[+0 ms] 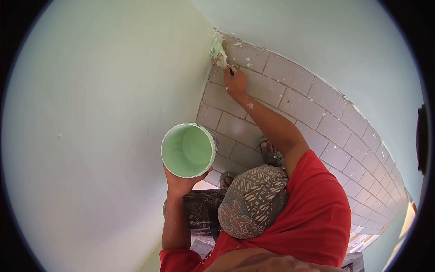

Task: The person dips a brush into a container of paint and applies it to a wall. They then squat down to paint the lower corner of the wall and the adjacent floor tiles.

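Reaching out to the corner where two walls and the floor meet, the right hand (236, 84) holds a small paintbrush with a light-coloured head (220, 60), its bristles loaded with pale green paint and set low in that corner. The fingers are drawn in narrowly around the handle, which they mostly hide (a small dark gap shows beside the fingertips). White flecks of paint mark the wrist and lower forearm.

Nearer the body, the left hand (180, 183) carries a round, pale green-coated paint bucket (174, 156) beside the smooth, pale green painted wall (99, 113). The palm is under and against the near side of the bucket, the thumb showing at its right edge; the other fingers are largely hidden, so I cannot tell exactly how they are spread. The bucket's mouth faces the camera, showing a green inside and a whitish, paint-smeared rim.

Below lies the floor of greyish-pink rectangular tiles (238, 127), laid in staggered rows and dotted with white splashes (thickest near the walls). A second wall, pale blue-green (353, 50), curves along its far side in this wide view. Two feet in dark sandals (271, 152) rest on the tiles, near a rounded fold of brown-and-cream patterned cloth (253, 201) and the red short-sleeved shirt (317, 211).
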A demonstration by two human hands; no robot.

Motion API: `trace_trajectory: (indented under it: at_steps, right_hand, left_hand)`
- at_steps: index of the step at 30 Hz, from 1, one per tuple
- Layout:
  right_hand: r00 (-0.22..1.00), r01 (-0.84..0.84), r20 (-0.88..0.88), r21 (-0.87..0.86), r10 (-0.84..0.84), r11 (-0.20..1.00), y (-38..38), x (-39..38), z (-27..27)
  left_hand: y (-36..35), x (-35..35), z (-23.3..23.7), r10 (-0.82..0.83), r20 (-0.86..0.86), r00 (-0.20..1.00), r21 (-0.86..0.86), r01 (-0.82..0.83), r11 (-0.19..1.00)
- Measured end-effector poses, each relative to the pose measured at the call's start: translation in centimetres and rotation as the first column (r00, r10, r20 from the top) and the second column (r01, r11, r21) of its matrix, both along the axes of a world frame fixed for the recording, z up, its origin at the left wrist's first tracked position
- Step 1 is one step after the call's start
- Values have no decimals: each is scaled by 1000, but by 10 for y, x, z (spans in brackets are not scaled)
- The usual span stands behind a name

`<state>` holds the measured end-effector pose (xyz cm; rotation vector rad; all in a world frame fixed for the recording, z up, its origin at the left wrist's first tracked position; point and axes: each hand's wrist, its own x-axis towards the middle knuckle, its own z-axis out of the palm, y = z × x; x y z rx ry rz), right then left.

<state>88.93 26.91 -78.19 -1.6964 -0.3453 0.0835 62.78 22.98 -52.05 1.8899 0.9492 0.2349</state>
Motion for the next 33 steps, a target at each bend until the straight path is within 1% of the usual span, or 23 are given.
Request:
trace_trajectory:
  at_steps: [1, 2, 3, 5, 6, 8, 9, 10, 11, 12, 14, 15, 17, 18, 21, 23, 24, 26, 27, 29, 30, 31, 33]
  right_hand:
    - [995, -45, -86, -3, 45, 999, -4, -3, 3]
    - [979, -95, -179, -7, 92, 995, -8, -7, 5]
    - [978, -97, -185, -8, 94, 995, -6, -7, 3]
    - [981, 20, -192, 109, 2, 994, -1, -3, -3]
    - [980, 16, -199, 105, 5, 994, -3, -6, 2]
    - [954, -105, -285, -31, 92, 994, -5, -3, 29]
    - [956, -99, -281, -27, 87, 995, -6, -11, 23]
    - [972, -101, -213, -5, 98, 995, -3, -23, 7]
    - [983, -109, -149, 11, 110, 994, -3, -30, -4]
    - [982, -111, -153, 9, 111, 994, -5, -31, -1]
    - [957, -87, -269, 88, 108, 992, -10, -32, 4]
    - [954, -94, -278, 86, 115, 992, -10, -36, 4]
    - [980, -43, -189, 98, 61, 994, 0, -33, 9]
    - [981, -40, -186, 99, 58, 994, 2, -35, 10]
    - [974, -39, -220, 77, 55, 996, 1, -38, 17]
    - [939, -12, -338, 150, 63, 989, -4, -34, 23]
    - [937, -19, -343, 147, 68, 989, -2, -35, 20]
    - [960, 33, -282, 108, -1, 994, 6, -29, 17]
    - [960, 35, -280, 108, -3, 994, 8, -32, 14]
    - [948, 1, -318, 47, 14, 999, 11, -36, 7]
    - [949, 5, -314, 51, 11, 999, 13, -33, 8]
    - [935, 26, -354, 92, 8, 995, 13, -31, 6]
    - [917, 46, -398, 128, 9, 991, 14, -27, 8]
  left_hand:
    - [1, 0, -1, -18, -10, 1000, 42, 18, 999]
    - [1, 0, -1, -15, -13, 1000, 40, 15, 999]
    - [1, -1, 0, -4, -13, 1000, 30, 4, 1000]
    - [0, -3, -1, 14, -19, 1000, 17, -14, 1000]
    - [-2, -4, 0, 35, -44, 998, -19, -36, 999]
    - [-1, -3, 1, 46, -60, 997, -46, -48, 998]
    - [-1, -4, 1, 28, -43, 999, -8, -28, 1000]
    - [0, -2, 0, 10, -23, 1000, 29, -9, 1000]
    - [1, -1, 0, 9, -21, 1000, 29, -9, 1000]
    - [1, -1, 1, 16, -15, 1000, 10, -16, 1000]
    - [0, -2, 1, 29, -19, 999, -9, -30, 1000]
    - [-2, -4, 2, 44, -47, 998, -8, -45, 999]
    - [-2, -4, 3, 53, -66, 996, 1, -53, 999]
    - [-2, -5, 4, 46, -73, 996, -3, -47, 999]
    - [-1, -4, 4, 27, -66, 997, 14, -26, 1000]
    - [0, -6, 5, 25, -62, 998, 33, -23, 999]
    - [-1, -7, 5, 29, -78, 997, 23, -28, 999]
    - [-2, -6, 5, 26, -89, 996, 15, -25, 1000]
    - [-3, -4, 7, 27, -70, 997, 2, -27, 1000]
    - [-2, -2, 7, 22, -46, 999, -10, -22, 1000]
    - [-1, -2, 5, 18, -30, 999, 7, -17, 1000]
    - [-2, -3, 5, 17, -19, 1000, 21, -17, 1000]
    - [0, -3, 4, 25, -29, 999, -9, -25, 1000]
